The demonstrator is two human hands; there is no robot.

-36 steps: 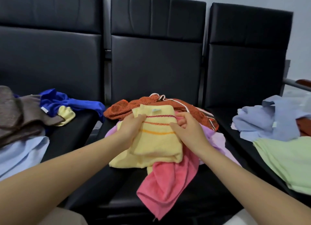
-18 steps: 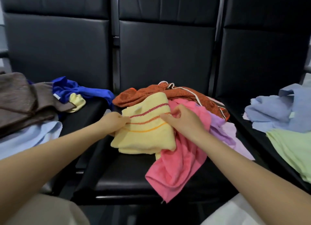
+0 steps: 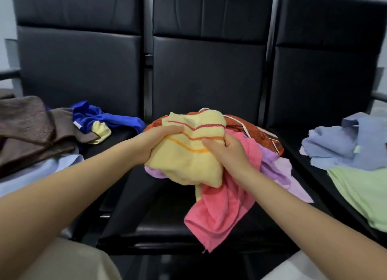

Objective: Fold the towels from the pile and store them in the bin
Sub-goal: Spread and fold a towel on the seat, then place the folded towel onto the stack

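A yellow towel (image 3: 188, 160) with red and orange stripes is bunched and lifted a little above the pile on the middle black seat (image 3: 163, 223). My left hand (image 3: 155, 141) grips its left edge and my right hand (image 3: 228, 152) grips its right side. Under it lie a pink towel (image 3: 222, 212) hanging over the seat front, a lilac towel (image 3: 278, 168) and a rust-orange towel (image 3: 259, 131). No bin is in view.
The left seat holds a brown towel (image 3: 29, 128), a blue towel (image 3: 104, 118), a small yellow cloth (image 3: 102, 129) and a pale blue towel (image 3: 39, 170). The right seat carries a grey-blue towel (image 3: 343, 143) and a light green towel (image 3: 364, 187). Black chair backs stand behind.
Both hands have gathered the yellow towel into a bunch and raised it off the pile. A lilac towel now shows beneath its left corner.
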